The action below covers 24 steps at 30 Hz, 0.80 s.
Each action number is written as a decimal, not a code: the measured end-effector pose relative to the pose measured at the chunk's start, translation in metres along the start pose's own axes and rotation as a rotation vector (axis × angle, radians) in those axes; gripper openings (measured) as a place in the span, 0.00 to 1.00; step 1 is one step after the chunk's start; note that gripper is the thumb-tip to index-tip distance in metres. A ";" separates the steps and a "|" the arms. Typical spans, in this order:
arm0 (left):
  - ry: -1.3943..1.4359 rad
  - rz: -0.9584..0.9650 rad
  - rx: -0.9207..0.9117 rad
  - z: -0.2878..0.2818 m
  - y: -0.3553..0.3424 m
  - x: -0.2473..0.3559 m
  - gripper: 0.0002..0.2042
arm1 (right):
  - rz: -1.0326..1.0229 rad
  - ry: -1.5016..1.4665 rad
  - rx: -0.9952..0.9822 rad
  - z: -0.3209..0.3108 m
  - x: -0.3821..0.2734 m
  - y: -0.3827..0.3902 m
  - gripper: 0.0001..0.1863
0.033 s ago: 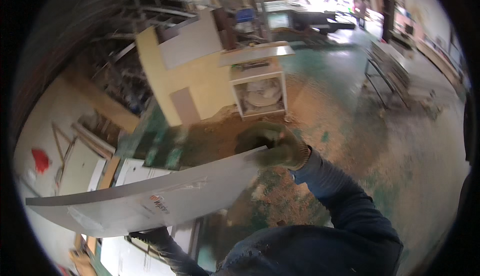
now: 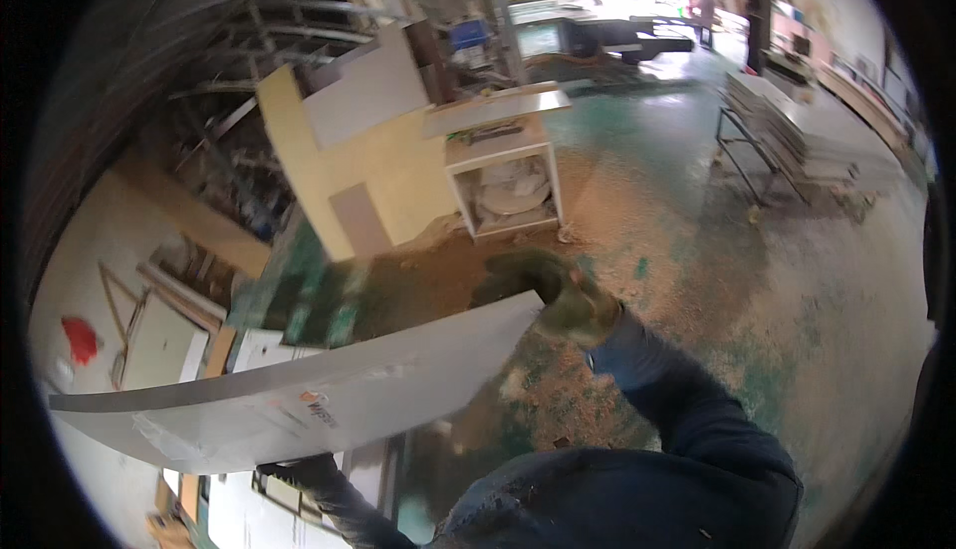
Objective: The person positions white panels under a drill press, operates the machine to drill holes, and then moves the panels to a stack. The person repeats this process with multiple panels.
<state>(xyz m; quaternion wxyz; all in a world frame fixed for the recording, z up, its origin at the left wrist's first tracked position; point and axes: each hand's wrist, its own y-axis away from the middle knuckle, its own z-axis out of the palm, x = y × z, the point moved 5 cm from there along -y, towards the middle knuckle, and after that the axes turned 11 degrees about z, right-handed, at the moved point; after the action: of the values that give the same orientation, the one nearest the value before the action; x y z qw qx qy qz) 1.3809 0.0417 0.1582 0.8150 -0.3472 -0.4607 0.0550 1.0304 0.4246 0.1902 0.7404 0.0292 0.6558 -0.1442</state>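
Observation:
A long grey-white board [image 2: 398, 385] with a thin film on its face and a printed mark spans the left and middle of the view, tilted on edge. My left hand [image 2: 299, 471], in a dark glove, holds it from below at the lower edge; its fingers are mostly hidden behind the board. At the board's right end, my right hand [image 2: 570, 300], in an olive work glove, is beside the upper corner. Its fingers stretch left past that corner, apart from one another.
White panels [image 2: 261, 509] lie below the board. Ahead stand a yellow panel [image 2: 403, 176] and a dusty white cabinet [image 2: 501, 191] with a loose board on top. Sawdust [image 2: 637, 220] covers the green floor. Stacked sheets [image 2: 772, 131] rest on a rack at the right.
The whole view has shifted slightly. My right hand's fingers stand a little higher over the board's end; the board keeps nearly the same tilt, and my left hand stays under it.

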 end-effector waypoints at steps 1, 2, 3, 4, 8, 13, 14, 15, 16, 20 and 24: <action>0.020 -0.023 -0.074 0.028 0.004 -0.021 0.43 | 0.143 -0.207 0.091 -0.011 0.049 0.026 0.36; 0.116 -0.068 -0.137 0.054 0.006 -0.039 0.43 | 0.254 -0.430 0.202 -0.017 0.093 0.053 0.35; 0.495 -0.192 -0.144 0.074 0.003 -0.057 0.42 | 0.095 -0.499 0.366 -0.005 0.111 0.060 0.33; 0.942 -0.366 -0.088 0.096 -0.002 -0.073 0.41 | -0.067 -0.575 0.532 0.009 0.121 0.064 0.31; 0.610 -0.259 -0.227 0.131 -0.008 -0.129 0.32 | -0.225 -0.135 0.983 -0.055 0.120 0.097 0.25; 0.341 -0.387 -0.478 0.200 -0.027 -0.178 0.40 | -0.266 -0.410 1.209 -0.149 0.088 0.138 0.20; 0.186 -0.356 -0.501 0.222 -0.021 -0.182 0.39 | -0.305 -0.534 1.207 -0.162 0.077 0.134 0.20; 0.021 -0.318 -0.519 0.241 -0.014 -0.188 0.37 | -0.342 -0.666 1.197 -0.175 0.069 0.126 0.20; -0.025 -0.388 -0.512 0.257 -0.013 -0.207 0.35 | -0.299 -0.536 1.294 -0.186 0.054 0.122 0.20; 0.202 -1.010 -0.427 0.306 0.005 -0.329 0.31 | -0.197 -0.191 1.636 -0.273 0.041 0.125 0.30; 0.345 -1.312 -0.520 0.373 0.003 -0.381 0.28 | 0.089 0.026 1.815 -0.329 0.030 0.125 0.28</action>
<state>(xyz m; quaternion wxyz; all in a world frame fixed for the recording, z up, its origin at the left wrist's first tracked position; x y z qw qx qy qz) 0.8702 0.0800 0.0096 0.6323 -0.1858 -0.4372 -0.6119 0.7481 0.6158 0.0971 0.4304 0.6281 0.2970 -0.5763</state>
